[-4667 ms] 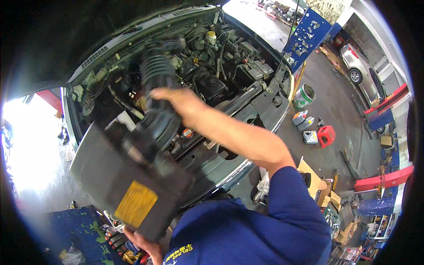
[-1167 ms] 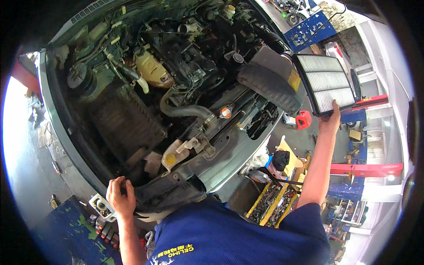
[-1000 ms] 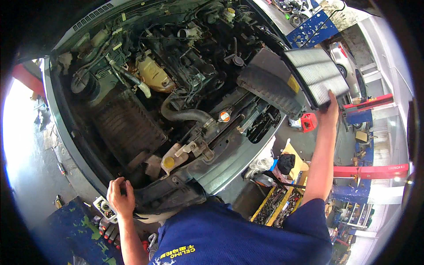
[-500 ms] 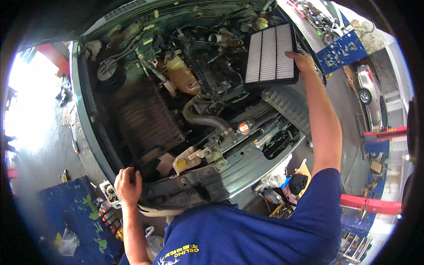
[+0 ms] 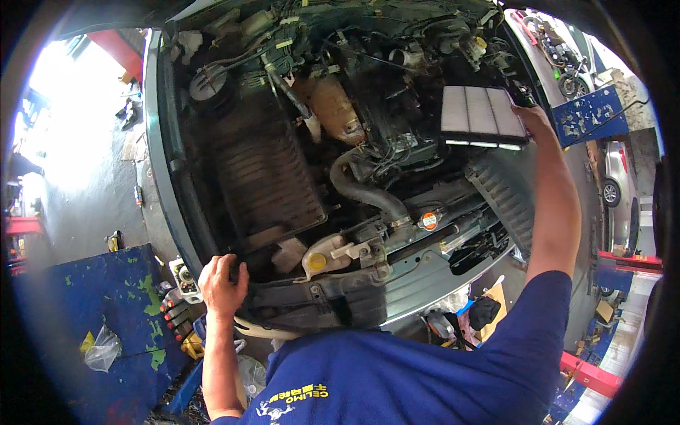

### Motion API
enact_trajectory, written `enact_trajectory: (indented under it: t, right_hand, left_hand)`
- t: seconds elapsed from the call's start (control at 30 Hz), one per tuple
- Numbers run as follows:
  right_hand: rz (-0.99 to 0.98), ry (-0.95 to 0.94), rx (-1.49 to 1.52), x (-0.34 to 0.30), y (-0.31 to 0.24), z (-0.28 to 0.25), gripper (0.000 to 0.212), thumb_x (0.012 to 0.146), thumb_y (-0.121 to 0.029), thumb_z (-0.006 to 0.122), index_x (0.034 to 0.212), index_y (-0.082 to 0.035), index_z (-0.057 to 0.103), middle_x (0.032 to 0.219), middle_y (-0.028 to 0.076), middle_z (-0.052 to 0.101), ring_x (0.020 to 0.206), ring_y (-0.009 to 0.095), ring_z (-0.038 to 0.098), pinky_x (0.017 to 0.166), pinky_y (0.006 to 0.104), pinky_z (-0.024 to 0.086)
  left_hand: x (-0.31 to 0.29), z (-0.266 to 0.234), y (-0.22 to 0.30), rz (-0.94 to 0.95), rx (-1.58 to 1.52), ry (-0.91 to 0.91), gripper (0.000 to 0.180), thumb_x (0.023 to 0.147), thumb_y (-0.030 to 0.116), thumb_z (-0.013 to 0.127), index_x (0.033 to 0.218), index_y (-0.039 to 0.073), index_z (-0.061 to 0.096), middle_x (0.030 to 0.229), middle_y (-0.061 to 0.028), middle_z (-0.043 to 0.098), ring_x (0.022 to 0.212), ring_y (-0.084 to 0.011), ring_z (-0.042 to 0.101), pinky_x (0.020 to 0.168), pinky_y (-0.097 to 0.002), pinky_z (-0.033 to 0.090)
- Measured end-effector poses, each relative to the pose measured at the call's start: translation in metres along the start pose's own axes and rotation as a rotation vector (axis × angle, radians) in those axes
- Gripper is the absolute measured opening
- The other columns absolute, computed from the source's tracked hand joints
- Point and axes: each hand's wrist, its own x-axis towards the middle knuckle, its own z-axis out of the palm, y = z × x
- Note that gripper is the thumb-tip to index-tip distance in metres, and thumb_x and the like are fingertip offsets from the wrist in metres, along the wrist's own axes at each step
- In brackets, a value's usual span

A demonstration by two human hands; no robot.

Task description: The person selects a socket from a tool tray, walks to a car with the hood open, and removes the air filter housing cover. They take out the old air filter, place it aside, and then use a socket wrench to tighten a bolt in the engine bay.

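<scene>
My right hand (image 5: 533,117) grips a pleated engine air filter (image 5: 482,112) by its right edge. The filter has white pleats in a dark frame and is held above the right side of the open engine bay. Below it sits a black ribbed plastic housing (image 5: 501,202). At the front left corner of the bay, my left hand (image 5: 223,285) rests on the car body's edge, its fingers loosely bent, thumb apart, and nothing held. Nearest to it is a whitish reservoir with a yellow cap (image 5: 316,262).
A radiator cap with an orange label (image 5: 429,220) and a thick black hose (image 5: 361,190) lie mid-bay. Left is a large ribbed black panel (image 5: 273,177). Beside the car stand a worn blue ramp (image 5: 106,297) and a red lift arm (image 5: 591,374). A parked car (image 5: 615,173) is far right.
The view has shifted, so the bay appears farther right and lower. The air filter in my right hand has tilted from nearly upright to flatter. My left hand stays on the edge.
</scene>
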Motion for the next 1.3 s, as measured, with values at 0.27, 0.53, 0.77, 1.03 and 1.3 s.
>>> enact_trajectory:
  t: [0.27, 0.53, 0.77, 1.03, 1.3]
  right_hand:
    - [-0.095, -0.089, -0.198, -0.043, -0.044, 0.006, 0.050, 0.080, -0.046, 0.084, 0.100, -0.001, 0.077, 0.091, 0.014, 0.073, 0.076, 0.027, 0.071, 0.072, 0.0441, 0.057]
    - [-0.661, 0.229, -0.072, -0.178, -0.090, 0.051, 0.061, 0.091, -0.044, 0.077, 0.126, 0.004, 0.069, 0.102, 0.020, 0.077, 0.092, 0.034, 0.075, 0.083, 0.0420, 0.058]
    - [-0.769, -0.407, 0.178, -0.465, -0.076, 0.148, 0.039, 0.087, -0.023, 0.080, 0.119, -0.003, 0.070, 0.100, 0.014, 0.073, 0.092, 0.029, 0.072, 0.083, 0.0405, 0.058]
    - [-0.743, -0.484, 0.344, -0.611, -0.045, 0.202, 0.034, 0.089, -0.020, 0.080, 0.116, -0.001, 0.070, 0.098, 0.013, 0.074, 0.091, 0.032, 0.072, 0.081, 0.0423, 0.058]
    - [-0.605, -0.263, 0.594, -0.623, -0.049, 0.236, 0.024, 0.090, -0.012, 0.076, 0.111, -0.002, 0.069, 0.090, 0.012, 0.072, 0.081, 0.031, 0.071, 0.073, 0.0414, 0.058]
  left_hand:
    - [0.002, -0.001, 0.001, -0.010, -0.018, -0.022, 0.020, 0.084, 0.011, 0.078, 0.101, 0.004, 0.069, 0.085, -0.0115, 0.065, 0.073, -0.0301, 0.066, 0.069, -0.0401, 0.052]
    - [0.001, -0.003, -0.001, -0.040, -0.072, -0.011, 0.023, 0.083, 0.014, 0.078, 0.102, 0.004, 0.071, 0.088, -0.0122, 0.067, 0.078, -0.0326, 0.068, 0.071, -0.0411, 0.054]
    - [-0.001, -0.004, -0.005, -0.056, -0.110, -0.046, 0.025, 0.083, 0.017, 0.080, 0.103, 0.004, 0.072, 0.089, -0.0120, 0.069, 0.079, -0.0330, 0.069, 0.072, -0.0415, 0.055]
    - [0.000, -0.006, -0.008, 0.031, -0.120, -0.078, 0.024, 0.084, 0.019, 0.079, 0.102, 0.005, 0.072, 0.087, -0.0097, 0.068, 0.076, -0.0296, 0.069, 0.069, -0.0402, 0.054]
    - [0.000, -0.005, -0.008, 0.047, -0.117, -0.110, 0.021, 0.085, 0.016, 0.079, 0.102, 0.005, 0.071, 0.086, -0.0102, 0.069, 0.075, -0.0278, 0.070, 0.070, -0.0387, 0.055]
